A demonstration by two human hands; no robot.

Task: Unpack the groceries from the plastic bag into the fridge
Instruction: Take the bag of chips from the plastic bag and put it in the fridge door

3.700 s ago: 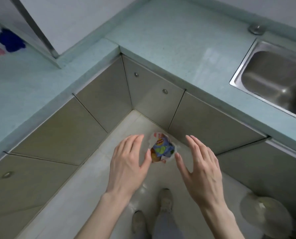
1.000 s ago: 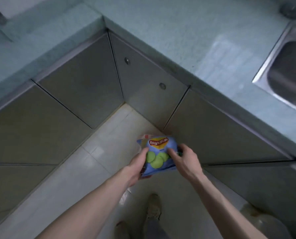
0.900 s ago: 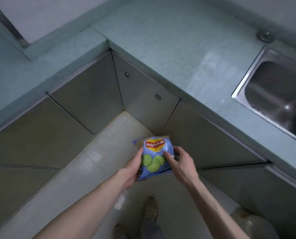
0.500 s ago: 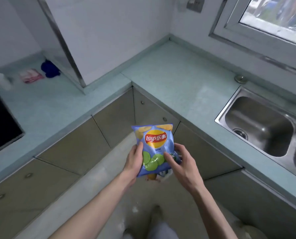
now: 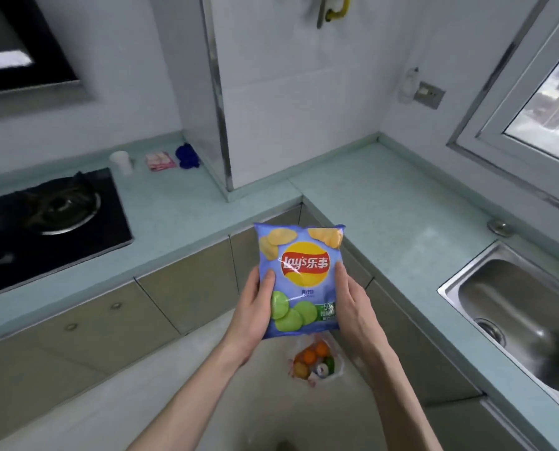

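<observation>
A blue bag of crisps (image 5: pixel 301 275) with a red and yellow logo is upright in front of me, above the floor in the counter's corner. My left hand (image 5: pixel 255 307) grips its left edge with the thumb on the front. My right hand (image 5: pixel 349 304) holds its right edge the same way. Below it on the floor sits the open plastic bag (image 5: pixel 314 362), showing orange fruit, something green and a can top. No fridge is in view.
An L-shaped pale green counter (image 5: pixel 385 216) wraps around the corner. A black gas hob (image 5: pixel 44 216) is on the left, a steel sink (image 5: pixel 525 314) on the right. A white cup (image 5: pixel 121 161), a pink packet (image 5: pixel 159 160) and a blue object (image 5: pixel 187 155) stand by the wall.
Both hands took the crisps out of the plastic bag on the floor and raised them to about counter height. My view lifted from the floor to the counter and wall.
</observation>
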